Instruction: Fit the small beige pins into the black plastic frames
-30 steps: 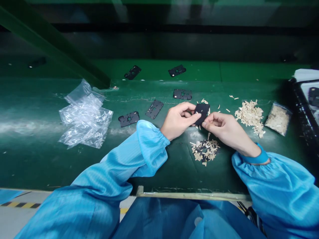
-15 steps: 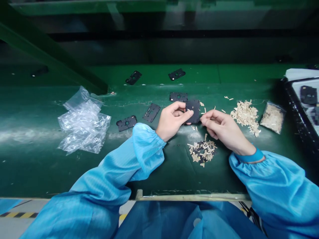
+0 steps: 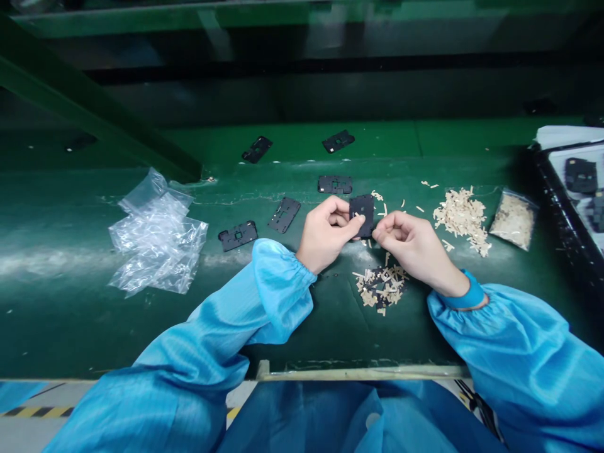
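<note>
My left hand [image 3: 324,234] pinches a small black flat plate [image 3: 362,214] by its left edge, a little above the green belt [image 3: 70,264]. My right hand [image 3: 409,244] has its fingers curled, thumb and forefinger pinched together at the plate's lower right edge. What those fingertips hold is too small to make out. Below the hands lies a small heap of tan and dark strips [image 3: 381,287]. Both arms wear blue sleeves.
Several more black plates [image 3: 238,234] lie on the belt left of and beyond my hands. Crumpled clear bags [image 3: 158,236] sit at the left. A larger heap of tan strips [image 3: 463,217] and a filled clear bag [image 3: 513,219] lie right, beside a black tray [image 3: 561,189].
Both hands have drifted slightly left with the plate. The plate has been turned more upright in my left hand, and my right fingertips stay at its lower right edge.
</note>
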